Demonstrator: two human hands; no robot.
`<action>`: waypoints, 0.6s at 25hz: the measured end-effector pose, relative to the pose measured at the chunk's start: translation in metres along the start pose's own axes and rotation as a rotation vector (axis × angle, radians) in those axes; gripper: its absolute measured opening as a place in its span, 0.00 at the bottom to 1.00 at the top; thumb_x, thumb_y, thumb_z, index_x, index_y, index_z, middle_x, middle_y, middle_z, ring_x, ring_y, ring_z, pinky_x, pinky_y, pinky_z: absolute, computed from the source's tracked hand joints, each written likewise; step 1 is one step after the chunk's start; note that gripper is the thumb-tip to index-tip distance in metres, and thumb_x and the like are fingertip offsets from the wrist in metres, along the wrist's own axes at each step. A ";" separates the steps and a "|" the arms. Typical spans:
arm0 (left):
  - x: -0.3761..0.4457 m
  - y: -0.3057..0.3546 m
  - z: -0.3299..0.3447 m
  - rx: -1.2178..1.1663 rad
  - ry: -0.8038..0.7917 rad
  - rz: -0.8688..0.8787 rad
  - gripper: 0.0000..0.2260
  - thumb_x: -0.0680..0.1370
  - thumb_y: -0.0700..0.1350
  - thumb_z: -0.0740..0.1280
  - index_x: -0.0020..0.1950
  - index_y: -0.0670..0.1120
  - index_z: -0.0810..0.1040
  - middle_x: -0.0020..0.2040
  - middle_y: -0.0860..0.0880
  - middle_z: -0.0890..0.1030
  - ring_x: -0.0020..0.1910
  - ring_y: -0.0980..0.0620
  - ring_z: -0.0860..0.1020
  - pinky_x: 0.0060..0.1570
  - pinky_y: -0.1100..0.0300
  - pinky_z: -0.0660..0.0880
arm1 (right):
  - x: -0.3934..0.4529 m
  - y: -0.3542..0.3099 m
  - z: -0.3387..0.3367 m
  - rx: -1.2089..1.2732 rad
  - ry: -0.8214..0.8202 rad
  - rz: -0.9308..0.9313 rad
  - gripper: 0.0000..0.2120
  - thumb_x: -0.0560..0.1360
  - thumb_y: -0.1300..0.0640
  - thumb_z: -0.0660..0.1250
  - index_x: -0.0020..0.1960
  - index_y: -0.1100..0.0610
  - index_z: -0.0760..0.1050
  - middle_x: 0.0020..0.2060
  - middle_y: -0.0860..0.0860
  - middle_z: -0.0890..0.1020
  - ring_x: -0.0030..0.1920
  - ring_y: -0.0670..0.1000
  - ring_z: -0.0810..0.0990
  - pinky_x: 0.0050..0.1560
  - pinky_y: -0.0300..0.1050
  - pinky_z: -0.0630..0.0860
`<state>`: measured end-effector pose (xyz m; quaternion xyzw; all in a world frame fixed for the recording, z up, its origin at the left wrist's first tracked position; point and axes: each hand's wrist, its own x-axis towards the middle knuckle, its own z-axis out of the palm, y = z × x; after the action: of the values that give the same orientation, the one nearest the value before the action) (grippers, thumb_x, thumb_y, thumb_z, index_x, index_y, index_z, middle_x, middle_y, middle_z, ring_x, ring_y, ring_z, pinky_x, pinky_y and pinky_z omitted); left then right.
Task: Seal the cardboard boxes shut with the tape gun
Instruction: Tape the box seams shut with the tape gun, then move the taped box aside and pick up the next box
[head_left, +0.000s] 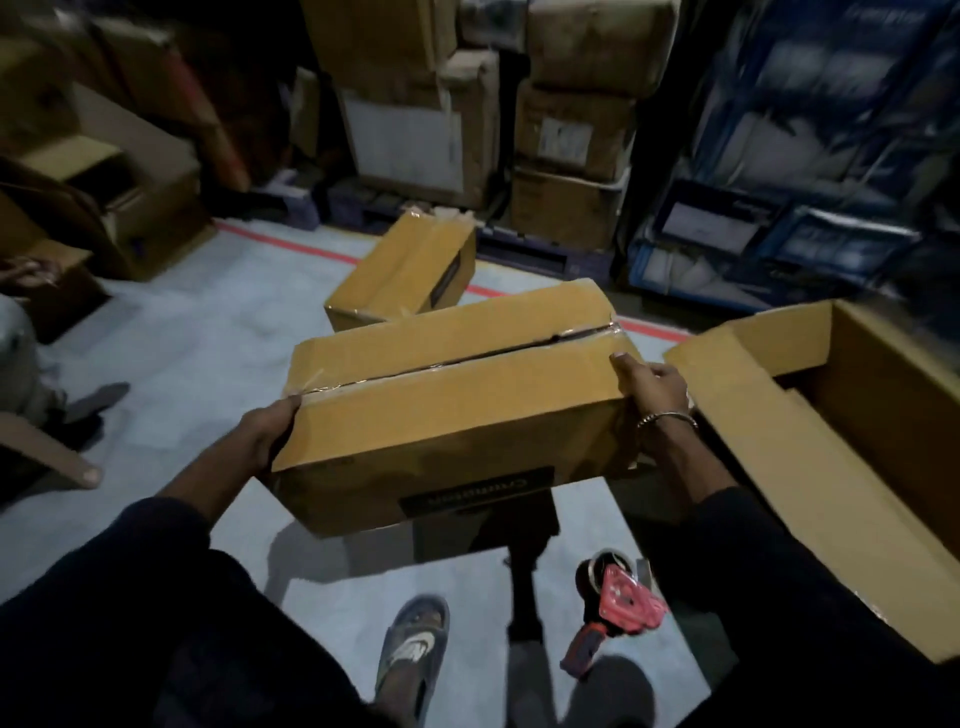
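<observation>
The left hand (267, 431) and right hand (655, 385) are gripping the ends of the taped cardboard box (457, 400), fingers curled around it, above the red tape gun (618, 605).

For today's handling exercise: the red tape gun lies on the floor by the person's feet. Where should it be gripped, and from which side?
Grip the tape gun by its handle, the narrow end pointing toward the lower left near the sandalled foot. Come from above on that side, probably with the right hand, once it frees itself from the box. The roll and blade sit at the far upper end, so that end is best avoided.
</observation>
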<state>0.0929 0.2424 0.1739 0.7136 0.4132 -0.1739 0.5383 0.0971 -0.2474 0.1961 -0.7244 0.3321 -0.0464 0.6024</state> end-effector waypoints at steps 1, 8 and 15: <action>-0.016 0.010 -0.009 0.019 -0.054 0.003 0.31 0.81 0.66 0.63 0.67 0.39 0.74 0.59 0.36 0.80 0.53 0.34 0.79 0.48 0.38 0.79 | 0.000 -0.009 0.001 0.050 -0.015 0.002 0.24 0.63 0.37 0.78 0.50 0.49 0.77 0.51 0.51 0.83 0.53 0.56 0.80 0.60 0.55 0.77; 0.050 0.005 -0.006 -0.032 -0.013 0.079 0.23 0.86 0.58 0.61 0.68 0.41 0.77 0.58 0.38 0.83 0.54 0.38 0.82 0.54 0.44 0.79 | 0.057 0.020 0.065 0.203 -0.206 0.118 0.24 0.70 0.44 0.79 0.63 0.48 0.81 0.54 0.53 0.85 0.53 0.57 0.82 0.52 0.55 0.81; 0.181 -0.036 0.095 -0.339 0.097 -0.032 0.21 0.85 0.60 0.60 0.70 0.49 0.78 0.62 0.42 0.83 0.57 0.38 0.82 0.62 0.37 0.78 | 0.207 0.018 0.157 0.121 -0.220 0.064 0.20 0.73 0.51 0.77 0.64 0.45 0.80 0.55 0.48 0.84 0.54 0.51 0.81 0.55 0.61 0.81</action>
<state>0.1916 0.2313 -0.0086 0.6136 0.4736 -0.0758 0.6273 0.3231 -0.2269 0.0682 -0.6765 0.2835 0.0329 0.6789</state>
